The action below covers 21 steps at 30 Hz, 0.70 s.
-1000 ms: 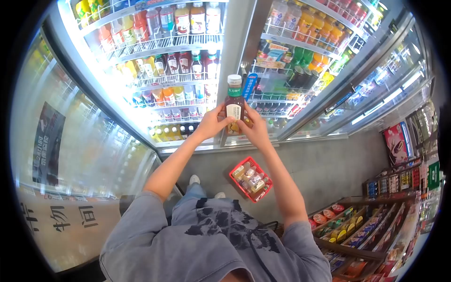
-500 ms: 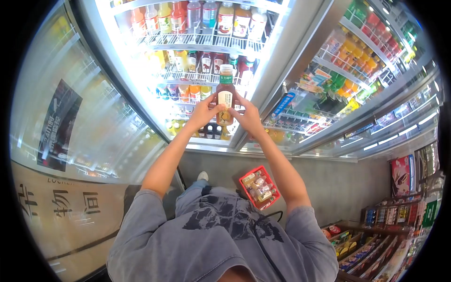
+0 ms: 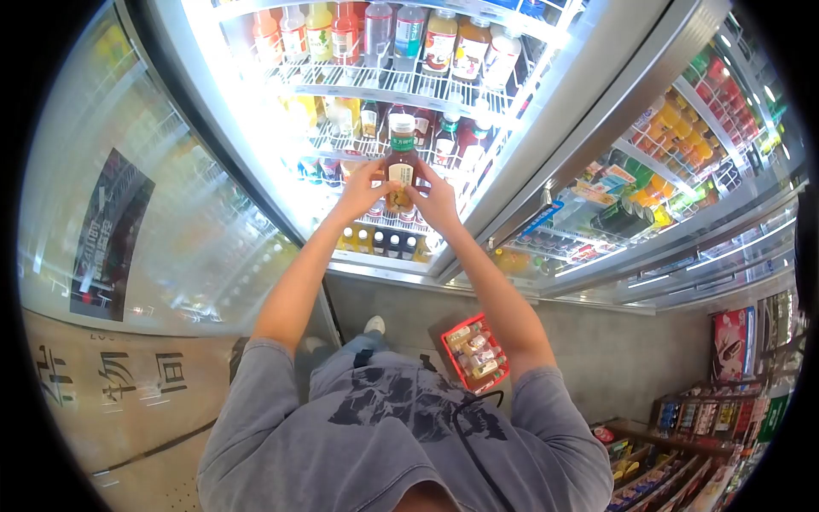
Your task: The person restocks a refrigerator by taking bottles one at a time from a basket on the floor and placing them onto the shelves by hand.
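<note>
A drink bottle (image 3: 401, 162) with a white cap, a green neck band, a pale label and reddish-brown contents stands upright between my two hands. My left hand (image 3: 367, 189) grips its left side, thumb across the lower front. On the right side, my right hand (image 3: 433, 200) is closed round it with the thumb on the front too. Behind the bottle are the lit wire shelves (image 3: 367, 92) of a drinks fridge, lined with juice and other drink bottles (image 3: 345, 34). The backs of the bottle and some fingers are hidden.
The fridge door (image 3: 171, 196) stands open at my left. A neighbouring glass door (image 3: 597, 171) with a steel frame is at the right. On the floor by my feet sits a red basket (image 3: 455, 363) holding several bottles. Snack shelves (image 3: 682, 452) fill the lower right.
My hands and the bottle have moved slightly left within the view, nearer the shelves. The camera view has shifted, so the fridge shelves appear larger and further right.
</note>
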Each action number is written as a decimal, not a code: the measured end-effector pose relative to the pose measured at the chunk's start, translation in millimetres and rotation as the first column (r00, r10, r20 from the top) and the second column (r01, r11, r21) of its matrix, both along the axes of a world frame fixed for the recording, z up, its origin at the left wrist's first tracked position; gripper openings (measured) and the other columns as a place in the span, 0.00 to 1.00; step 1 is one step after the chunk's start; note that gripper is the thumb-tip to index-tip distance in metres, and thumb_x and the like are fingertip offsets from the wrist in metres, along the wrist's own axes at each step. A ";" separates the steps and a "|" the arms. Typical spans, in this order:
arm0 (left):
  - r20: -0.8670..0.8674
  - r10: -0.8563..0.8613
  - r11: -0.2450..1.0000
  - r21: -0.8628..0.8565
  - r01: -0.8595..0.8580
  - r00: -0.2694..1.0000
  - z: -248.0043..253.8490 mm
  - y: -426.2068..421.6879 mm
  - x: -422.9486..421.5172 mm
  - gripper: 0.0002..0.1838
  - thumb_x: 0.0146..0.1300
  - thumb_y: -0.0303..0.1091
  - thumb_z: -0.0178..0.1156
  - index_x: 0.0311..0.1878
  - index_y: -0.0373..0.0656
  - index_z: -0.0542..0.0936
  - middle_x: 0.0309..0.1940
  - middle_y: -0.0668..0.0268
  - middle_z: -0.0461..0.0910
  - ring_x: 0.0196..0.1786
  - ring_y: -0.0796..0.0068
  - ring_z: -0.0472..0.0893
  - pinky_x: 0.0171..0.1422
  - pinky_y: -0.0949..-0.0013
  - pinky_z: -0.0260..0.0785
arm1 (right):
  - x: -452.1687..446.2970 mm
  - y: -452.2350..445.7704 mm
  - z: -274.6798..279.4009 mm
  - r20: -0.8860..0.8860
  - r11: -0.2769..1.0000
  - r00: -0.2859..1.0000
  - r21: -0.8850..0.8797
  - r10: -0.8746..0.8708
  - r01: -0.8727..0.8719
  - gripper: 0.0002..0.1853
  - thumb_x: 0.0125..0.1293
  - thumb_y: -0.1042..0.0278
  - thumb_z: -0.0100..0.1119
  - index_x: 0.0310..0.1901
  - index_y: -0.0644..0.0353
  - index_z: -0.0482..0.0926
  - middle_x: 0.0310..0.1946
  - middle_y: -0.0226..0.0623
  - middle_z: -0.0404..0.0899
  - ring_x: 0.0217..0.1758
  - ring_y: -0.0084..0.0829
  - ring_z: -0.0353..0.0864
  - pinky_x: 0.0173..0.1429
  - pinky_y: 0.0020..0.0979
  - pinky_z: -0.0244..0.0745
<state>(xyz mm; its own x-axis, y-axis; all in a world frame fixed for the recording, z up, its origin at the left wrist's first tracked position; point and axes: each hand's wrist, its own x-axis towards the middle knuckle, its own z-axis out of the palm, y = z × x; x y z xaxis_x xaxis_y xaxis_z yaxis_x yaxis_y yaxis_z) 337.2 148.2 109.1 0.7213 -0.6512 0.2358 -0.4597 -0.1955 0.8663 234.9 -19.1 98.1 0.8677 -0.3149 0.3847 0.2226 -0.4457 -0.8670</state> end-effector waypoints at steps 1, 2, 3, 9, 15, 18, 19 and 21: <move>0.000 0.004 1.000 0.001 -0.004 1.000 -3.8 1.0 9.1 0.34 0.62 0.43 0.68 0.69 0.40 0.72 0.50 0.57 0.81 0.52 0.68 0.82 0.57 0.63 0.72 | 8.2 1.8 -0.7 0.000 1.000 1.000 0.001 0.004 -0.004 0.35 0.61 0.74 0.66 0.70 0.68 0.65 0.58 0.52 0.79 0.57 0.38 0.84 0.56 0.32 0.83; -0.010 0.018 1.000 0.002 -0.018 1.000 -7.4 2.3 19.2 0.34 0.61 0.43 0.69 0.69 0.39 0.72 0.50 0.57 0.80 0.53 0.67 0.81 0.58 0.63 0.72 | 17.3 3.4 -1.0 -0.013 1.000 1.000 0.015 0.004 -0.003 0.35 0.61 0.76 0.66 0.70 0.69 0.64 0.59 0.51 0.79 0.60 0.38 0.81 0.58 0.33 0.83; -0.020 0.033 0.999 0.003 -0.033 0.999 -5.6 4.3 26.2 0.35 0.61 0.42 0.70 0.68 0.39 0.72 0.49 0.57 0.79 0.54 0.66 0.80 0.58 0.63 0.72 | 26.0 5.5 -1.5 -0.026 1.000 1.000 0.029 0.004 -0.004 0.35 0.62 0.77 0.66 0.70 0.70 0.63 0.59 0.50 0.78 0.63 0.38 0.79 0.59 0.33 0.82; 0.019 0.099 0.995 -0.007 -0.099 0.995 -3.0 10.9 74.5 0.39 0.59 0.40 0.71 0.71 0.37 0.69 0.55 0.56 0.74 0.55 0.65 0.79 0.59 0.64 0.72 | 84.1 16.9 -7.3 0.034 1.000 0.999 -0.008 -0.016 0.016 0.32 0.62 0.76 0.64 0.68 0.67 0.65 0.57 0.53 0.79 0.56 0.48 0.84 0.57 0.39 0.81; 0.099 0.141 0.990 -0.045 -0.137 0.985 -6.8 12.0 123.4 0.37 0.57 0.40 0.71 0.69 0.39 0.71 0.52 0.56 0.77 0.53 0.62 0.81 0.56 0.63 0.75 | 137.8 28.6 -13.3 0.003 0.991 0.994 -0.081 -0.108 0.108 0.32 0.63 0.78 0.64 0.68 0.66 0.64 0.56 0.54 0.79 0.58 0.47 0.83 0.57 0.36 0.83; 0.136 0.166 0.986 -0.036 -0.162 0.977 -10.6 11.8 140.7 0.36 0.57 0.35 0.71 0.69 0.39 0.71 0.53 0.56 0.77 0.54 0.61 0.82 0.57 0.62 0.75 | 161.4 32.1 -22.2 0.011 0.994 0.994 -0.026 -0.108 0.108 0.29 0.62 0.79 0.65 0.63 0.66 0.65 0.55 0.53 0.79 0.56 0.46 0.83 0.55 0.36 0.84; 0.139 0.165 0.985 -0.065 -0.158 0.976 -14.6 10.0 146.3 0.35 0.57 0.33 0.71 0.68 0.38 0.71 0.53 0.56 0.77 0.55 0.60 0.82 0.57 0.62 0.75 | 169.9 31.2 -30.3 0.026 0.993 0.992 -0.007 -0.120 0.120 0.28 0.62 0.79 0.65 0.62 0.66 0.65 0.54 0.52 0.80 0.56 0.46 0.84 0.55 0.36 0.84; 0.124 0.154 0.987 -0.068 -0.146 0.980 -25.2 6.6 158.8 0.33 0.56 0.26 0.70 0.67 0.38 0.72 0.55 0.55 0.77 0.55 0.60 0.82 0.57 0.63 0.77 | 183.1 30.8 -39.2 0.053 0.988 0.988 -0.036 -0.147 0.149 0.27 0.61 0.80 0.65 0.60 0.65 0.66 0.53 0.51 0.79 0.55 0.45 0.83 0.56 0.36 0.83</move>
